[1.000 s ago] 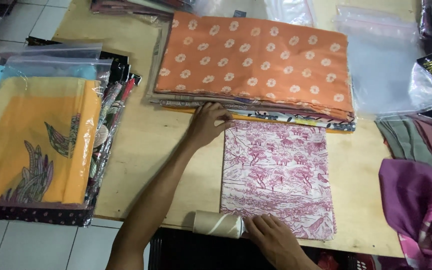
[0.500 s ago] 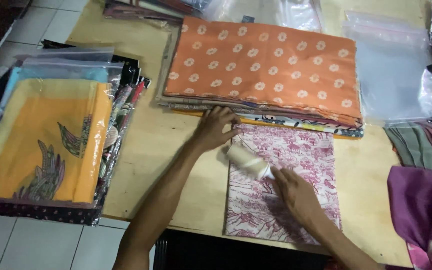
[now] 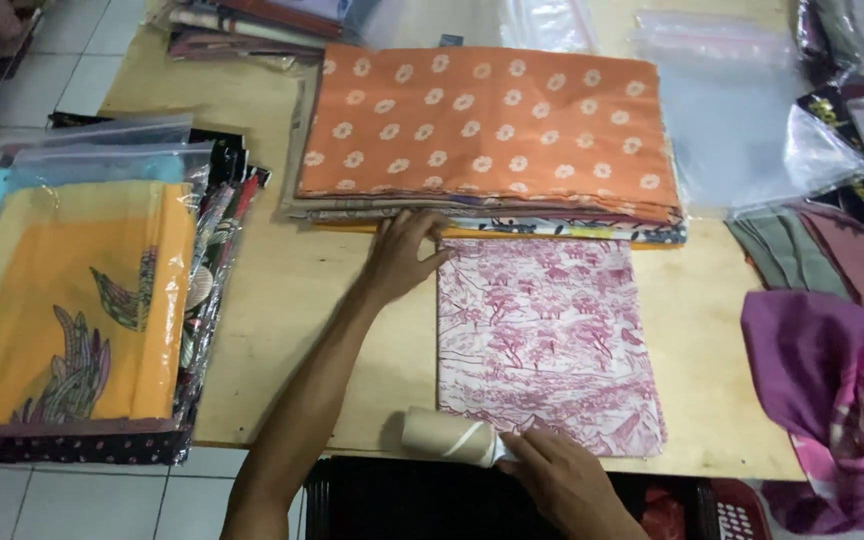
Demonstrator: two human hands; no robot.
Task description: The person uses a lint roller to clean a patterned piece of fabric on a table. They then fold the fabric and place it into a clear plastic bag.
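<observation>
A folded pink-and-white printed cloth [image 3: 548, 345] is laid flat near the front edge of the tabletop [image 3: 282, 330], roughly at the centre of the view. Its far edge is set against the foot of a stack of folded fabrics topped by an orange cloth with white flowers [image 3: 487, 125], at 12 o'clock from it.

A pale lint roller [image 3: 449, 437] is held at the cloth's near left corner, at about 7 o'clock, partly on the bare wood. The right hand [image 3: 562, 478] is closed on the roller's handle end, fingers wrapped together around it. The left hand [image 3: 399, 255] is pressed flat at the cloth's far left corner, at 11 o'clock, with fingers spread apart and nothing gripped; the fingertips touch the edge of the stack.

Judgement on technique: the cloth is best kept pinned by the flat hand so it does not creep or wrinkle. The roller should be run in straight, overlapping passes with even pressure, kept fully on the cloth rather than half off the edge.

At 9 o'clock, a pile of bagged fabrics with a yellow-orange piece on top [image 3: 67, 300] is seen. At 3 o'clock lies a purple cloth [image 3: 832, 380]; clear plastic bags [image 3: 742, 120] are at 1 o'clock.
</observation>
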